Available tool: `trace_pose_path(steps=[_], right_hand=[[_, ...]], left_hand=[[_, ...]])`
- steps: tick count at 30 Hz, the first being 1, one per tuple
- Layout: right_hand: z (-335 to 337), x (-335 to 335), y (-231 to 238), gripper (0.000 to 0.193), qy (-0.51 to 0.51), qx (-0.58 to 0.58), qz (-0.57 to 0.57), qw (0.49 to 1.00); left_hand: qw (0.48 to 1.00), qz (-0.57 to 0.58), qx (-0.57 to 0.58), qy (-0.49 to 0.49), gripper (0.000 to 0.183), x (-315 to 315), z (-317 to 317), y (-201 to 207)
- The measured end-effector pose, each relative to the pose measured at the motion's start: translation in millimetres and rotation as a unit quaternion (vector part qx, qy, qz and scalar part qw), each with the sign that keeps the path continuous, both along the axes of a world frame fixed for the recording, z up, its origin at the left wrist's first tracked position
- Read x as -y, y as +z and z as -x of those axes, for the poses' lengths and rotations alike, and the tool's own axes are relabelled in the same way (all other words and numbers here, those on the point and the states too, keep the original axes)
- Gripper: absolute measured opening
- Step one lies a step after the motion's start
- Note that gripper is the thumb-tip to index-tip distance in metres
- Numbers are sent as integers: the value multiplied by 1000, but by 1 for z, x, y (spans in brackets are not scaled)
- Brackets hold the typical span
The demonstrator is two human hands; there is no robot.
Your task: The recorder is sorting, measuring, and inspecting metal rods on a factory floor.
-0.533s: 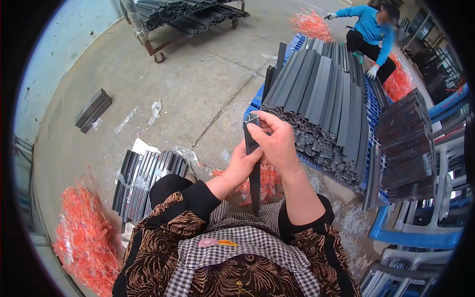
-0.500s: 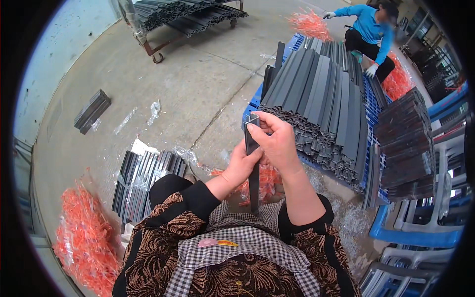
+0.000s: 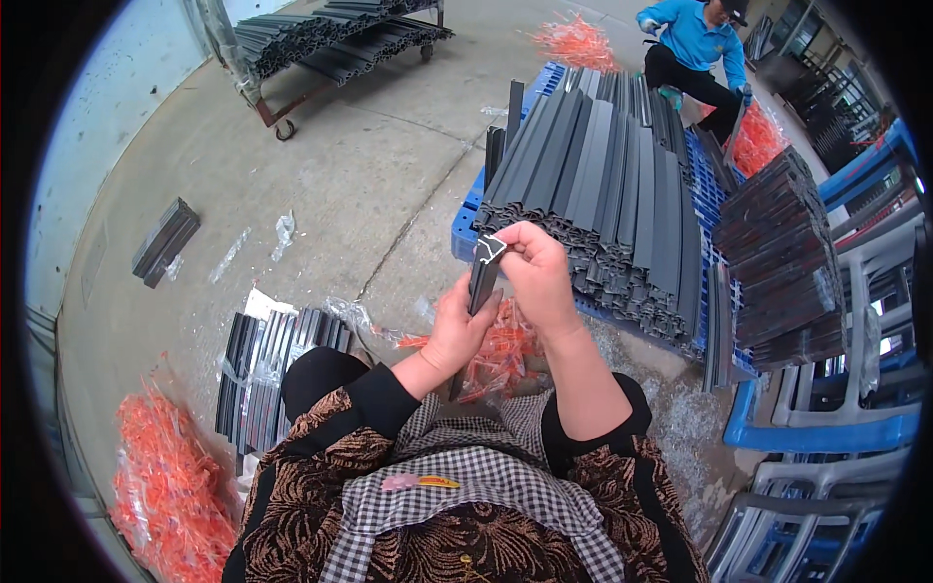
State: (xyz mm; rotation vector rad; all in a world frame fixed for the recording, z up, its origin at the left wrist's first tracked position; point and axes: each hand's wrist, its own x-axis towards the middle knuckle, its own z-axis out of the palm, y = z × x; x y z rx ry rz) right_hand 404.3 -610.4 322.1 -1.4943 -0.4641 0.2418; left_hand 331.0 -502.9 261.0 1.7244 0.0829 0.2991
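Held upright in front of me is a dark grey metal profile (image 3: 482, 285), its bright cut end facing up. My left hand (image 3: 455, 328) is closed around its middle. At the top end, the curled fingers of my right hand (image 3: 537, 277) pinch the rim; their tips are partly hidden. Just beyond lies a large stack of dark grey profiles (image 3: 593, 165) on a blue pallet (image 3: 466, 222). Below my hands, a heap of orange plastic strips (image 3: 505, 355) lies on the floor.
Wrapped profile bundles (image 3: 267, 374) and an orange strip pile (image 3: 165, 476) lie at left, a smaller bundle (image 3: 165, 241) farther off. A loaded wheeled cart (image 3: 270, 109) stands behind. Right are a dark stack (image 3: 782, 267) and blue-grey frames (image 3: 826, 432). A co-worker (image 3: 695, 49) crouches at far right.
The profile's top has tilted, so its cut end now shows more fully, and its lower end has swung left. My left hand has shifted slightly down-left. The co-worker's arms have moved.
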Motion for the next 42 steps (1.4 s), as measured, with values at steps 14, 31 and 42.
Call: trace_pose_path(steps=[14,31,42], right_hand=[[11,5,12,19,30,-24,-29,999],[23,-4,18,10,-114,226,77,964],[25,6,22,6,-74,61,82,992]], left_hand=[[999,44,1,-17,18,1,-2,-6],[996,89,16,10,16,-5,-4,-8],[965,-233,57,104,19,-9,-4,-10]])
